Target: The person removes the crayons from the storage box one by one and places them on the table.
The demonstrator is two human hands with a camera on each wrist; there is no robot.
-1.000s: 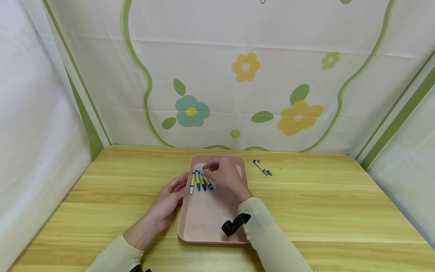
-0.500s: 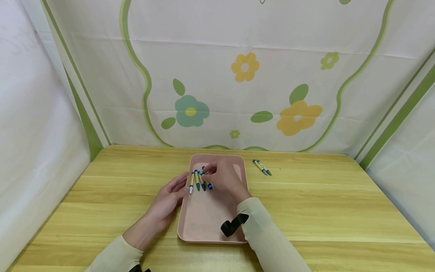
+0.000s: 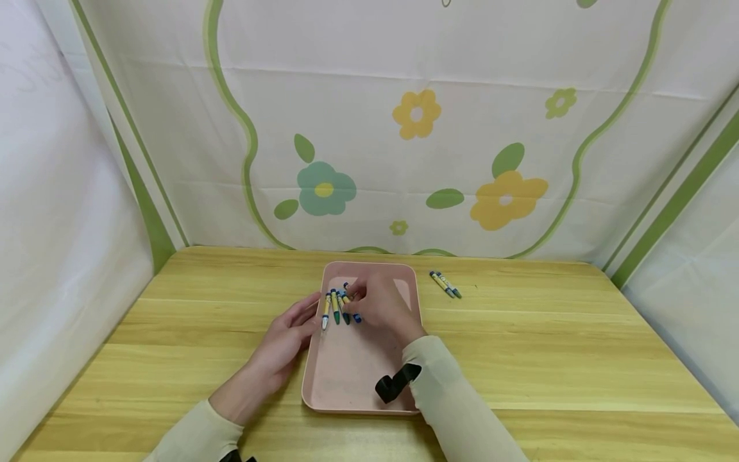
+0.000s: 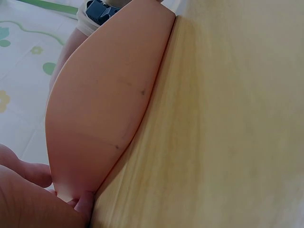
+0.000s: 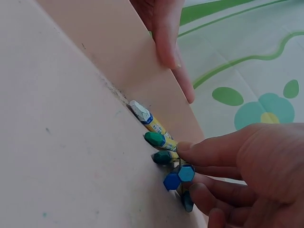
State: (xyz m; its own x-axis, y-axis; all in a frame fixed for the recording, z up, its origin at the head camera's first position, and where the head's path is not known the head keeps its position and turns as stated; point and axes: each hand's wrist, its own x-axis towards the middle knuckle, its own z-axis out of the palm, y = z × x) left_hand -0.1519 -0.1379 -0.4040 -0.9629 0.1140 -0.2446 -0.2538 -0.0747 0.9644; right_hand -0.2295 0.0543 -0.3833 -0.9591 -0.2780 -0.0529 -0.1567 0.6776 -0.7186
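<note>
right hand (image 3: 381, 305) pinches blue crayon (image 5: 183, 175) in pink tray (image 3: 346, 378) | left hand (image 3: 288, 337) flat, fingers straight, on rim | i judge a nudge could scatter the crayon row (image 3: 337, 308)

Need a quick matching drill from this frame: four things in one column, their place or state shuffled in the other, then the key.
Things
1. left hand
2. right hand
3. crayons in the tray
4. two loose crayons

Places or states
A. on the bare table, right of the pink tray
B. fingers straight, resting against the tray's left rim
C. fingertips on the crayons in the tray
D. lying side by side in the tray's far left part

Pairs: 1-B, 2-C, 3-D, 4-A
</note>
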